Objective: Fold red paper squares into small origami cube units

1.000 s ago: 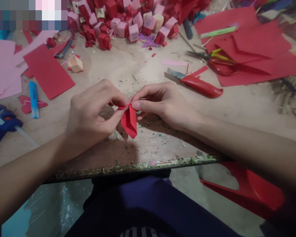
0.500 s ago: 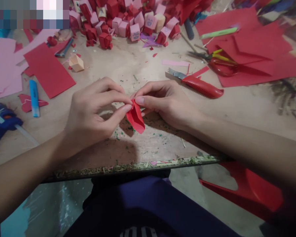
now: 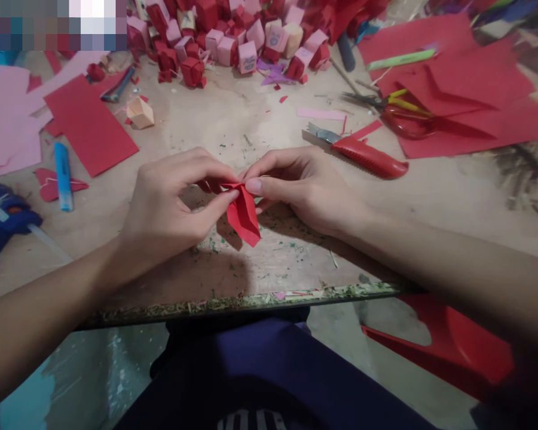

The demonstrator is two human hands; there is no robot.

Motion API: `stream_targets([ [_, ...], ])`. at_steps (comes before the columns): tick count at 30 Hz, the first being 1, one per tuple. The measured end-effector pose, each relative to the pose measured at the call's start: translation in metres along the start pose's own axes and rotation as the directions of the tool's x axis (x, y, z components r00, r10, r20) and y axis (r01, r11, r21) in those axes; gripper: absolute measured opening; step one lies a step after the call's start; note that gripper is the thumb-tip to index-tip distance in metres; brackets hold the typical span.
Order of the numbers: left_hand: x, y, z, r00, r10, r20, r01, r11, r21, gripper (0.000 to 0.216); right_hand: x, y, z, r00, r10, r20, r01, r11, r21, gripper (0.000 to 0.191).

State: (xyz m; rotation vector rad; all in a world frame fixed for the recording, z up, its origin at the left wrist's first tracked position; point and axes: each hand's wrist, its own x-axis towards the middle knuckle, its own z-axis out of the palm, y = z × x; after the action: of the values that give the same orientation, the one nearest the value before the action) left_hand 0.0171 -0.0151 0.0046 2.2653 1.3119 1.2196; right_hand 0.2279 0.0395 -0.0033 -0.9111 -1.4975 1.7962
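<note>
Between my two hands, just above the table's front part, hangs a small folded piece of red paper [image 3: 244, 220]. My left hand [image 3: 179, 194] pinches its upper left side between thumb and fingers. With thumb and forefinger, my right hand [image 3: 296, 186] grips the top right of the same paper. A crease runs down the paper, and its lower end points toward me. The fingers partly hide its upper edge. Right of my right hand lies a red-handled utility knife [image 3: 370, 156].
Small red and pink paper boxes [image 3: 224, 51] are heaped at the back. Scissors [image 3: 403, 116] and red sheets [image 3: 475, 77] lie at the right. On the left are a red paper rectangle [image 3: 92, 125], a blue highlighter [image 3: 63, 176] and a blue glue gun [image 3: 4, 215].
The top of the red paper now spreads further left under my left fingers, and its fold looks sharper. My left hand has shifted slightly; the right stays nearly in place.
</note>
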Motion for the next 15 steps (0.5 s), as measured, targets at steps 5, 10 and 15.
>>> stream_targets([
  [5, -0.0006, -0.0007, 0.0, 0.997, 0.07, 0.025, -0.072, 0.995, 0.075, 0.019, -0.0007, -0.0012, 0.0021, 1.0, -0.005, -0.007, 0.005, 1.0, -0.03, 0.012],
  [10, -0.0018, -0.0018, -0.0009, 0.994, 0.103, 0.029, -0.106, 0.986, 0.131, 0.018, -0.0014, -0.0022, 0.0029, 1.0, 0.01, 0.003, -0.009, 0.999, -0.037, 0.011],
  [15, -0.0014, -0.0022, 0.0005, 0.998, 0.064, -0.02, -0.062, 0.994, 0.086, 0.014, -0.0007, -0.0006, 0.0019, 1.0, 0.007, 0.002, -0.007, 1.0, -0.006, 0.012],
])
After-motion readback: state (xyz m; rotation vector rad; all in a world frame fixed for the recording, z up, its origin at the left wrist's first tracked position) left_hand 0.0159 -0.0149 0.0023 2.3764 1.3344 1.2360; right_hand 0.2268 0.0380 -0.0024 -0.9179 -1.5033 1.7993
